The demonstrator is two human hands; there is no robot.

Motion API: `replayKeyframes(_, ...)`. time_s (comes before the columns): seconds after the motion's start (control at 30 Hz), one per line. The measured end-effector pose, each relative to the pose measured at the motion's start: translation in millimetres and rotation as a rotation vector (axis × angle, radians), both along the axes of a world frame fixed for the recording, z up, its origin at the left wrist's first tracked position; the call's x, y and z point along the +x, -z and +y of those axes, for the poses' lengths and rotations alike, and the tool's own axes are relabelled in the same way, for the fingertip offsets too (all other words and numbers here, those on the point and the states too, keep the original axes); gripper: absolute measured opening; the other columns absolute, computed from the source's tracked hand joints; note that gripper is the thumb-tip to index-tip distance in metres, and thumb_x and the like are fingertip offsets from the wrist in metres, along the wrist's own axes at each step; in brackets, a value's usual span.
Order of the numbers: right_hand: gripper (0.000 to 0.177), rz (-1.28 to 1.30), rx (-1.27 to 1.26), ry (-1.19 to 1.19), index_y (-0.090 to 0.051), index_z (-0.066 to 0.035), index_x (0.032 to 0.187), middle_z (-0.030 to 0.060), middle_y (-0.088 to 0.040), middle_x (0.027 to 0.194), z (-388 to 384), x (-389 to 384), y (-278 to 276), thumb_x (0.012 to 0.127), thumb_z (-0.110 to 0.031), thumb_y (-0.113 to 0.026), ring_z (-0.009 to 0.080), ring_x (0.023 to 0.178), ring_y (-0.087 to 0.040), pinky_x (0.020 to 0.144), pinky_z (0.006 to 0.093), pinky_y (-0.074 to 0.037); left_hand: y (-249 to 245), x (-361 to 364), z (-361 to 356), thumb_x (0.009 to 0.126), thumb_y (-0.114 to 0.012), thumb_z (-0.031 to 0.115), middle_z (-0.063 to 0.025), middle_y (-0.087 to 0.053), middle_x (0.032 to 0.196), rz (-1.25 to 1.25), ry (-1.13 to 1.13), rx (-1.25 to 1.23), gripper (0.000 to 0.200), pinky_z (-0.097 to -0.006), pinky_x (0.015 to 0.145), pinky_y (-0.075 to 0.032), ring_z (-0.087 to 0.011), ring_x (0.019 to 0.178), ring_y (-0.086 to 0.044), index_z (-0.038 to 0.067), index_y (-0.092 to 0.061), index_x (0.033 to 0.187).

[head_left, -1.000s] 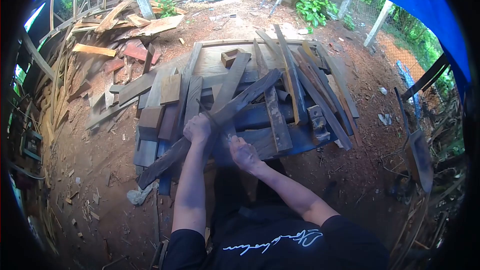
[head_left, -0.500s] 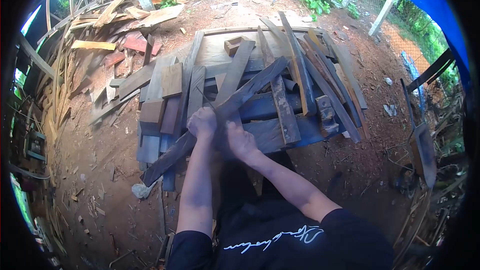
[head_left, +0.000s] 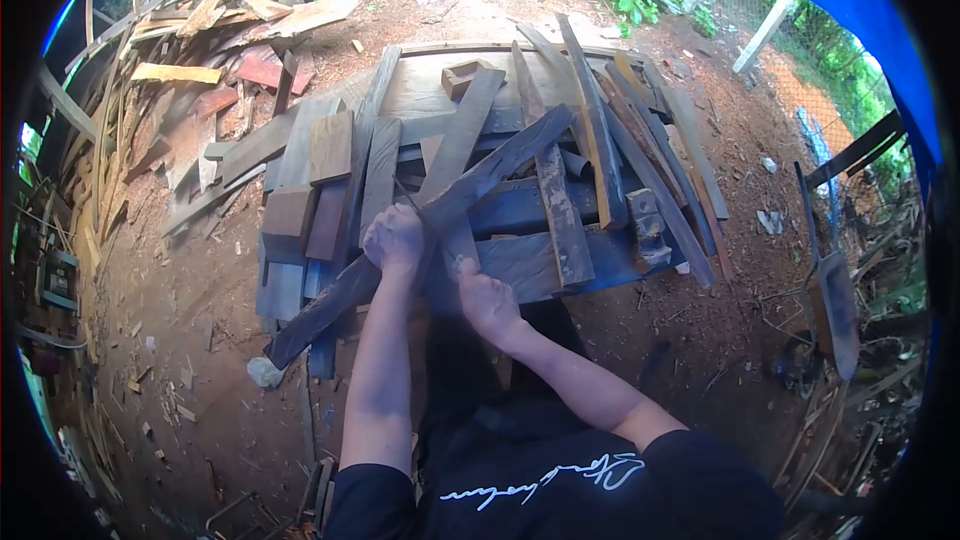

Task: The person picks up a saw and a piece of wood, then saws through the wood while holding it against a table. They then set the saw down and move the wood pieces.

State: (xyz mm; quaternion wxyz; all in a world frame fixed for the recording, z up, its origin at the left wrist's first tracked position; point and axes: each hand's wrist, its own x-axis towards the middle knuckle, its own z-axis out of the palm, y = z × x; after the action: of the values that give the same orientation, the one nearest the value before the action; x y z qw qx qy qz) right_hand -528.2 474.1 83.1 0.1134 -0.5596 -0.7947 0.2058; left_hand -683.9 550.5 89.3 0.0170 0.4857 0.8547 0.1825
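Plank [head_left: 500,170] x1 in L hand [head_left: 395,238]

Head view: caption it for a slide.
Left hand grips a long dark plank over a board-piled table, right hand beside.

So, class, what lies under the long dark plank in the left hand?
Stacked boards and a bluish board lie under the long dark plank; the left hand and these hide anything deeper.

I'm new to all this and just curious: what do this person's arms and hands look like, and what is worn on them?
The left hand and right hand are bare: no gloves, and no ring or watch that I can make out. The arms are uncovered up to the short black sleeves of a black T-shirt, which has white script lettering across the chest.
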Motion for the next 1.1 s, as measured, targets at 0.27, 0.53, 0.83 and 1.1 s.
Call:
replayKeyframes(0.27,0.015,0.087,0.009,0.017,-0.047,-0.005,0.105,0.0207,-0.066,0.076,37.0,-31.5,-8.1,0.094,-0.012,-0.039,0.0353,0.077,-0.068,0.068,0.0466,-0.054,-14.8,1.0,-0.2,0.09,-0.035,0.03,-0.0236,-0.067,0.09,-0.077,-0.024,-0.112,0.044,-0.0462,0.082,-0.05,-0.0401,0.088,-0.066,0.001,-0.069,0.087)
replayKeyframes(0.53,0.017,0.1,-0.016,0.021,-0.045,-0.003,0.105,0.0227,-0.065,0.074,52.0,-39.4,1.0,0.091,-0.013,-0.042,0.0412,0.075,-0.066,0.069,0.051,-0.053,-10.8,0.9,2.3,0.089,-0.036,0.031,-0.0241,-0.067,0.093,-0.116,-0.035,-0.115,0.044,-0.0465,0.085,-0.049,-0.0407,0.092,-0.065,0.003,-0.068,0.094)
replayKeyframes(0.83,0.015,0.064,-0.028,0.014,-0.045,-0.004,0.102,0.0209,-0.064,0.071,21.4,-14.6,-4.3,0.091,-0.013,-0.042,0.0396,0.071,-0.066,0.064,0.0498,-0.053,-11.8,1.4,1.6,0.089,-0.036,0.031,-0.0238,-0.067,0.092,-0.136,-0.052,-0.145,0.045,-0.0462,0.084,-0.049,-0.0404,0.091,-0.065,0.002,-0.07,0.092)
replayKeyframes(1.1,0.013,0.081,0.043,0.002,-0.045,-0.004,0.099,0.0194,-0.064,0.069,18.1,-13.0,-0.6,0.091,-0.014,-0.043,0.0386,0.068,-0.066,0.061,0.0491,-0.054,-9.3,0.5,2.5,0.089,-0.036,0.03,-0.0232,-0.067,0.088,-0.084,-0.049,-0.095,0.044,-0.046,0.082,-0.05,-0.0398,0.086,-0.066,0.002,-0.07,0.089)
